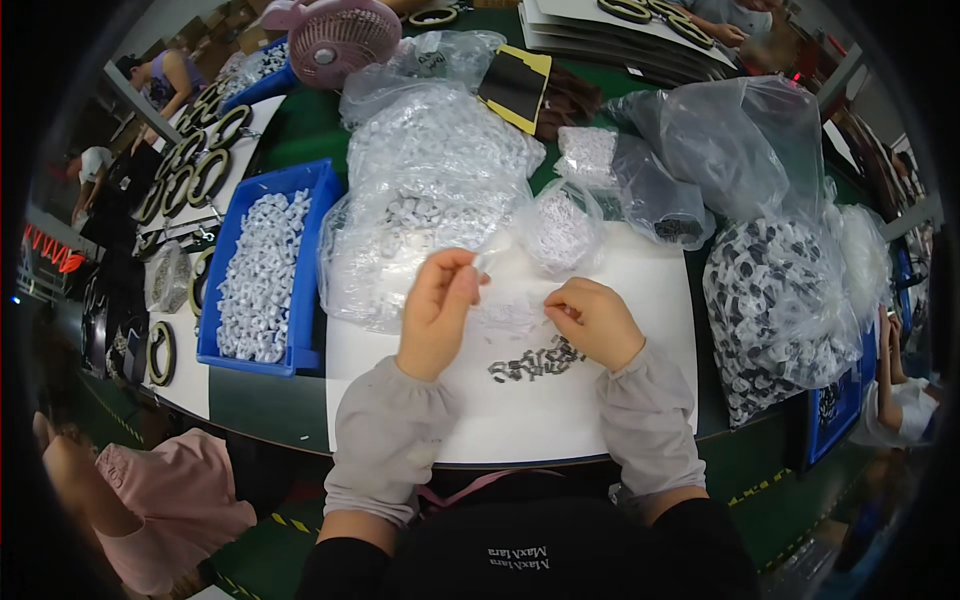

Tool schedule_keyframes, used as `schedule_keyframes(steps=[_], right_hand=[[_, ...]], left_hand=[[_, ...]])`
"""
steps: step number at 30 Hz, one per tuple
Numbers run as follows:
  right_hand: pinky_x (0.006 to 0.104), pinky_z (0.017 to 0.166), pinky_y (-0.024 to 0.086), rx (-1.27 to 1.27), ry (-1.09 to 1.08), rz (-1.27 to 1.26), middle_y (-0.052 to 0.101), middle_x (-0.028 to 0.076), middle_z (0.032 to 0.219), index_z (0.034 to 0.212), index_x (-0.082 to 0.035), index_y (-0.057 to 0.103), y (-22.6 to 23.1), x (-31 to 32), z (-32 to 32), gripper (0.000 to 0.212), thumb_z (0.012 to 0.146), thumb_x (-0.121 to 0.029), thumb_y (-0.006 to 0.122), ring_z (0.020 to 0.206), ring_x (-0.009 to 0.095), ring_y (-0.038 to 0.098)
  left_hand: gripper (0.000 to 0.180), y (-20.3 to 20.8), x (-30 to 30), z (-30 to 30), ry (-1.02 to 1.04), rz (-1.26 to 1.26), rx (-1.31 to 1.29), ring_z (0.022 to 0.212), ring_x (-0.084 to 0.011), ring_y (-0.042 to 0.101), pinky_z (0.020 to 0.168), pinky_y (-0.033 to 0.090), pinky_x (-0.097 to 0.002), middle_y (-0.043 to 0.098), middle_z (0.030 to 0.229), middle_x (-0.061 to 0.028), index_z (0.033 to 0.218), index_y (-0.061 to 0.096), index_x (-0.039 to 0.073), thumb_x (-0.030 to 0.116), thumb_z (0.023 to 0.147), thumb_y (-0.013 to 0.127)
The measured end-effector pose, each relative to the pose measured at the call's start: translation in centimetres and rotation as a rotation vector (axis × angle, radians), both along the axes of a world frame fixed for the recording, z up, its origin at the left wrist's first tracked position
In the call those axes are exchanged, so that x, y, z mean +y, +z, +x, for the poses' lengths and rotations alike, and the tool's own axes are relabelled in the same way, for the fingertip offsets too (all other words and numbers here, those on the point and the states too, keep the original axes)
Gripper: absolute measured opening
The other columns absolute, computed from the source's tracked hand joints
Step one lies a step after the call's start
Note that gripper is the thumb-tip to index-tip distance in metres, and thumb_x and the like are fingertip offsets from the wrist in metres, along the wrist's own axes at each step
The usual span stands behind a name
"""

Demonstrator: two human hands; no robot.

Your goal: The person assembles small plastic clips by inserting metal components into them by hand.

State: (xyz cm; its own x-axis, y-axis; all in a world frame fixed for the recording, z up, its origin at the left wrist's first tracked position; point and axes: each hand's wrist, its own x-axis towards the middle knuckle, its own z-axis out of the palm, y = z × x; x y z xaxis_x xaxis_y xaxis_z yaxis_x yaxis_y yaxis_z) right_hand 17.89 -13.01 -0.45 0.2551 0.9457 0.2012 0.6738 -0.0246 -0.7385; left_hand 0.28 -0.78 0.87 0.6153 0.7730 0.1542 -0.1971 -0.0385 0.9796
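Left hand (436, 312) pinches small white piece (478, 263), partly hidden; right hand (598, 322) curled, grip unclear.

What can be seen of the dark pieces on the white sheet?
The dark pieces are small, grey to black, some with a slight shine; their material is unclear. They lie loose, at mixed angles, in a cluster on the white sheet, by the right hand. Whether it touches them cannot be told.

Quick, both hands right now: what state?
Left hand: closed, pinching a small white piece.
Right hand: curled closed; can't tell whether it holds anything.
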Motion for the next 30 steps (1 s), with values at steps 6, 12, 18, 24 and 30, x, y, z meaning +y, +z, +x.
schedule_keyframes(steps=[6, 12, 18, 24, 30], right_hand=[[0.0342, 0.06, 0.045, -0.035, 0.105, -0.065, 0.058, 0.008, 0.07, 0.073, -0.003, 0.062, 0.3, -0.3, 0.6, 0.005, 0.07, -0.006, 0.065, 0.067, 0.026, 0.058], [0.0381, 0.064, 0.041, -0.207, 0.096, -0.255, 0.058, 0.004, 0.069, 0.067, -0.008, 0.062, 0.9, -0.8, 0.5, 0.011, 0.069, -0.017, 0.068, 0.069, 0.025, 0.057], [0.0382, 0.064, 0.04, -0.207, 0.094, -0.217, 0.058, 0.004, 0.069, 0.067, -0.009, 0.062, 0.6, -0.7, -0.4, 0.008, 0.07, -0.014, 0.067, 0.073, 0.025, 0.057], [0.0292, 0.064, 0.044, 0.269, -0.11, 0.308, 0.056, 0.007, 0.078, 0.077, -0.003, 0.062, 2.1, 0.3, -2.6, 0.008, 0.072, 0.001, 0.066, 0.074, 0.02, 0.055], [0.0268, 0.07, 0.046, 0.166, -0.102, 0.456, 0.053, 0.011, 0.096, 0.086, -0.001, 0.059, 1.3, 0.4, -4.6, 0.018, 0.072, 0.005, 0.067, 0.08, 0.019, 0.056]], left_hand=[[0.019, -1.3, -1.0, 0.3, -0.187, -0.159, 0.05, 0.075, -0.0087, 0.051, 0.07, 0.043, -0.0225, 0.054, 0.089, -0.0023, 0.107, 0.052, 0.001, 0.014, 0.095, 0.047], [0.021, -1.6, -1.6, 0.5, -0.272, -0.11, 0.139, 0.071, -0.0063, 0.053, 0.064, 0.044, -0.0197, 0.061, 0.083, -0.0027, 0.106, 0.056, 0.0, 0.015, 0.093, 0.051], [0.024, -1.7, -2.3, 1.0, -0.265, -0.382, 0.09, 0.072, -0.0096, 0.054, 0.068, 0.045, -0.0225, 0.06, 0.083, -0.0057, 0.107, 0.054, -0.001, 0.019, 0.095, 0.049], [0.03, -2.3, -1.8, 0.9, -0.247, -0.646, -0.05, 0.072, -0.0116, 0.052, 0.069, 0.045, -0.0259, 0.057, 0.087, -0.0074, 0.106, 0.052, 0.0, 0.028, 0.096, 0.045], [0.029, -2.1, -2.0, 0.6, -0.35, -0.639, -0.053, 0.073, -0.01, 0.053, 0.065, 0.044, -0.0226, 0.056, 0.085, -0.0046, 0.105, 0.05, 0.002, 0.029, 0.095, 0.047]])
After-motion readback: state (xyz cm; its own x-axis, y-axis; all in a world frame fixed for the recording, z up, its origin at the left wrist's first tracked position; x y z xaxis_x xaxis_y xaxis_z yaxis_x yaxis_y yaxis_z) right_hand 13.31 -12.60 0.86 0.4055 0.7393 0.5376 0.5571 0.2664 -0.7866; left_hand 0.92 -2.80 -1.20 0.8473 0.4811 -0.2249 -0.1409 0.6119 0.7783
